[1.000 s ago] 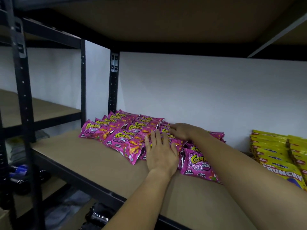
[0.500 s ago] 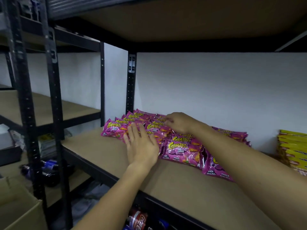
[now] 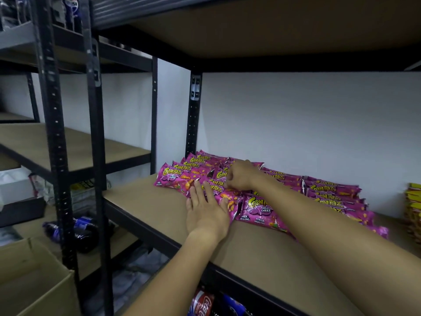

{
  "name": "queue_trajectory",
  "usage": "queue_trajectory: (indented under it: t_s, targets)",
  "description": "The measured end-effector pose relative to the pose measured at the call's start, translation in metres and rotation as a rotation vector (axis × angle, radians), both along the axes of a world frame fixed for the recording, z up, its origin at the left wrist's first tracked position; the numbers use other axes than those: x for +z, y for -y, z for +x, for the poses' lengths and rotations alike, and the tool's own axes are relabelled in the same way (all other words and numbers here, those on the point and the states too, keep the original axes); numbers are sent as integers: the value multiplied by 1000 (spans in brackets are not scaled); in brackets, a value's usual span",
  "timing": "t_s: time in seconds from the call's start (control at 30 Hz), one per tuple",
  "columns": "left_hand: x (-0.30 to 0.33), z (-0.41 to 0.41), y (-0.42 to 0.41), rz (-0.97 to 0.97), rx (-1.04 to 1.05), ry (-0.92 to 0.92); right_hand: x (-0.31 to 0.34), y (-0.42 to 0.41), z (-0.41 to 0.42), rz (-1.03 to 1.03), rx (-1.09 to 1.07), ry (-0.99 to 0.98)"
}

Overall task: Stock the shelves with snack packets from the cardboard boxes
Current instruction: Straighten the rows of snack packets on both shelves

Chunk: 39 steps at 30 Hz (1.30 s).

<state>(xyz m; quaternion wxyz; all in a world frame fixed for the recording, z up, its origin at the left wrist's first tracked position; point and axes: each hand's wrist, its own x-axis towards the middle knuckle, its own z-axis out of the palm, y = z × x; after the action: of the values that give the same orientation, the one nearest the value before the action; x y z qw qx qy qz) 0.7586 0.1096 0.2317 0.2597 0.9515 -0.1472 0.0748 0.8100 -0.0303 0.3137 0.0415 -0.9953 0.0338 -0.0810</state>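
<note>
both hands are in on the pink corntoz packets [image 3: 257, 207], which lie flat and overlapping in rows at the back left of the brown shelf board [image 3: 262, 249], close to the white wall [image 3: 307, 124]. laid shingled like that they show their fronts and leave the front strip of board bare, likely room for more rows.

left hand [image 3: 206, 212]: the grip is apart, fingers straight and spread, palm down, fingertips on the near edge of the front-left packets with the heel of the hand on bare board. it looks like a nudge or a hold-down to square the row, not a pick-up.

right hand [image 3: 239, 175]: reaching further back over the pile, fingers curled down onto a packet in the middle rows. the grip looks pinched on the foil there, though the fingertips are partly hidden, so take that as a reading. i'd say it is tugging that packet into line while the left steadies the front.

so the packets sit directly under and ahead of both hands, touching each. a stack of yellow packets [image 3: 413, 202] waits at the far right of the same shelf, and an open cardboard box [image 3: 34, 283] sits low on the left, well apart from the hands. soda bottles [image 3: 75, 231] lie on the lower shelf.
</note>
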Motion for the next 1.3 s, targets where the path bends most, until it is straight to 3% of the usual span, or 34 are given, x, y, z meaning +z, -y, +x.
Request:
queue_trajectory:
  t_s: [0.23, 0.5, 0.87, 1.03, 1.2, 1.3]
  targets:
    - [1, -2, 0, -15, 0, -2, 1, -5, 1, 9, 28, 76]
    - [7, 4, 5, -87, -35, -6, 3, -5, -8, -199, 98, 285]
    - [7, 9, 7, -246, -4, 139, 7, 9, -22, 113, 198, 281]
    - [7, 8, -2, -286, -15, 195, 8, 4, -33, 113, 289, 130]
    - [1, 10, -15, -119, -64, 25, 1, -4, -32, 52, 253, 54]
    - [-1, 10, -15, -120, -63, 8, 1, -12, -31, 55, 251, 59]
